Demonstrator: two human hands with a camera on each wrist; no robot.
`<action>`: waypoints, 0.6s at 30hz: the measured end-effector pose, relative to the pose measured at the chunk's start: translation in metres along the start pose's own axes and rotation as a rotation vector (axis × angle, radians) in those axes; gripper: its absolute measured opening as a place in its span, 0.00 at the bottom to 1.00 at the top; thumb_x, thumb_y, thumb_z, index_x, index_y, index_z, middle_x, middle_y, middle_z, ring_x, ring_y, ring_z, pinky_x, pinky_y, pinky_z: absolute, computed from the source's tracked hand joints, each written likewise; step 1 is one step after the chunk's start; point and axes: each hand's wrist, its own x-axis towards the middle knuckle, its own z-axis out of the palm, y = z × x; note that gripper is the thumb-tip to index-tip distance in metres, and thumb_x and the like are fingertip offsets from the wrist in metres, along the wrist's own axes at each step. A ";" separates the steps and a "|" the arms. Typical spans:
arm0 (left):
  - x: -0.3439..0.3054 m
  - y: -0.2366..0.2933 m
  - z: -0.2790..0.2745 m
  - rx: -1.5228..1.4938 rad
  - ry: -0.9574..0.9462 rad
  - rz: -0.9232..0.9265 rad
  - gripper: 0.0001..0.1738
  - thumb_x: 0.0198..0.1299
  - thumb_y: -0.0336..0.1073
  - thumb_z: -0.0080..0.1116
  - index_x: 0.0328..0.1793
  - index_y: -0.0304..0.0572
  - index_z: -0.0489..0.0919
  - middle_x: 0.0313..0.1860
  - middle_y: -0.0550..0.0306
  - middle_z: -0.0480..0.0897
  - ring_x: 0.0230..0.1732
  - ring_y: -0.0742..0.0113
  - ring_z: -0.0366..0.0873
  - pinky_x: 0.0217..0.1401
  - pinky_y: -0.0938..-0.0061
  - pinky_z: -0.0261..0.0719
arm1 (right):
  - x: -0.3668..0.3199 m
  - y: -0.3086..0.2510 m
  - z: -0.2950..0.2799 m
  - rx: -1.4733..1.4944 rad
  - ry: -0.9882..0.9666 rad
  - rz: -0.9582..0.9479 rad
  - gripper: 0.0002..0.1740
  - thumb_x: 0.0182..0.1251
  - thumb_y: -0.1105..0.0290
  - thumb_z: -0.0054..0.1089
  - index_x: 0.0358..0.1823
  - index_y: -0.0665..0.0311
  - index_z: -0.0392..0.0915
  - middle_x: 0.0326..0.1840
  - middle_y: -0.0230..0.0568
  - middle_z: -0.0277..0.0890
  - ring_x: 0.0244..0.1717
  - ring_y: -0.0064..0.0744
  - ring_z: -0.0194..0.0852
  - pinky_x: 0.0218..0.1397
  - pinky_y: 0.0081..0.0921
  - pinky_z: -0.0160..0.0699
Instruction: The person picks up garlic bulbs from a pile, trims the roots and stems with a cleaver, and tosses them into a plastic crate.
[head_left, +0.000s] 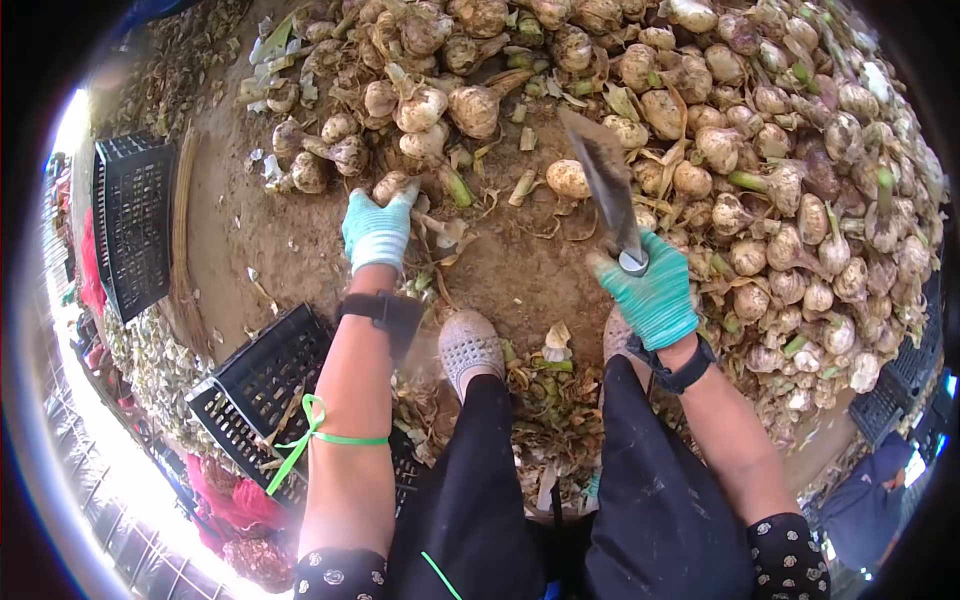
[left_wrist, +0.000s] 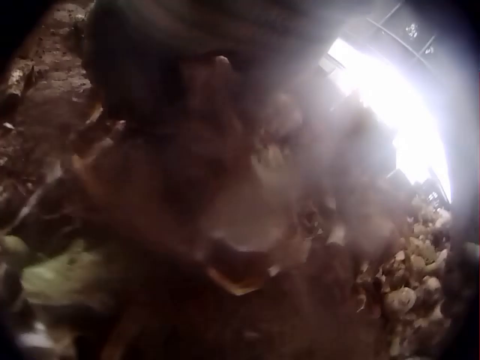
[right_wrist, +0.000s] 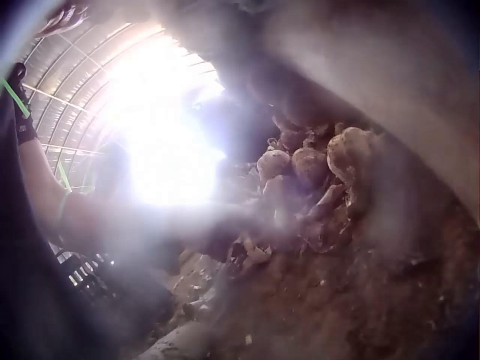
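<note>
In the head view my left hand (head_left: 377,226), in a teal and white glove, has its fingers around a garlic bulb (head_left: 391,187) on the dirt. Dry leaves and a stalk trail beside it. My right hand (head_left: 650,290), gloved in teal, grips the handle of a wide-bladed knife (head_left: 603,172), its blade pointing up and away over the ground. A lone bulb (head_left: 568,179) lies just left of the blade. The left wrist view is dark and blurred; the right wrist view shows bulbs (right_wrist: 309,166) but no clear hand.
A large garlic heap (head_left: 790,220) spreads along the right, with more bulbs (head_left: 424,108) at the top. Black crates (head_left: 135,225) and a bundle of straw (head_left: 184,230) stand left. Leaf scraps (head_left: 560,420) lie between the shoes (head_left: 470,345).
</note>
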 end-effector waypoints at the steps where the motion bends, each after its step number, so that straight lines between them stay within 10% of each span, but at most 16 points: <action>1: 0.000 0.001 -0.001 -0.068 -0.039 0.026 0.35 0.39 0.51 0.66 0.48 0.30 0.72 0.39 0.41 0.78 0.42 0.56 0.77 0.47 0.70 0.72 | -0.001 -0.004 0.000 -0.030 -0.005 -0.002 0.18 0.49 0.64 0.65 0.35 0.70 0.74 0.20 0.34 0.72 0.22 0.19 0.67 0.28 0.19 0.70; 7: -0.084 0.023 -0.024 -1.062 -0.485 0.333 0.37 0.38 0.31 0.69 0.56 0.33 0.63 0.46 0.51 0.74 0.46 0.65 0.74 0.50 0.73 0.74 | -0.016 -0.038 -0.004 -0.152 -0.035 -0.215 0.16 0.46 0.67 0.65 0.36 0.65 0.74 0.28 0.42 0.76 0.28 0.32 0.76 0.31 0.26 0.74; 9: -0.094 0.015 -0.023 -0.954 -0.556 0.464 0.39 0.39 0.28 0.68 0.58 0.34 0.60 0.49 0.51 0.72 0.47 0.65 0.73 0.50 0.74 0.74 | -0.015 -0.037 -0.008 -0.454 -0.067 -0.619 0.19 0.40 0.69 0.65 0.37 0.64 0.72 0.29 0.41 0.74 0.30 0.37 0.76 0.32 0.30 0.73; 18: -0.126 0.010 -0.022 -1.208 -0.899 0.399 0.31 0.49 0.29 0.60 0.58 0.34 0.60 0.45 0.53 0.75 0.47 0.68 0.74 0.50 0.75 0.74 | -0.039 -0.042 0.000 -0.921 -0.106 -0.832 0.09 0.43 0.71 0.53 0.29 0.62 0.70 0.23 0.37 0.67 0.25 0.33 0.72 0.26 0.27 0.69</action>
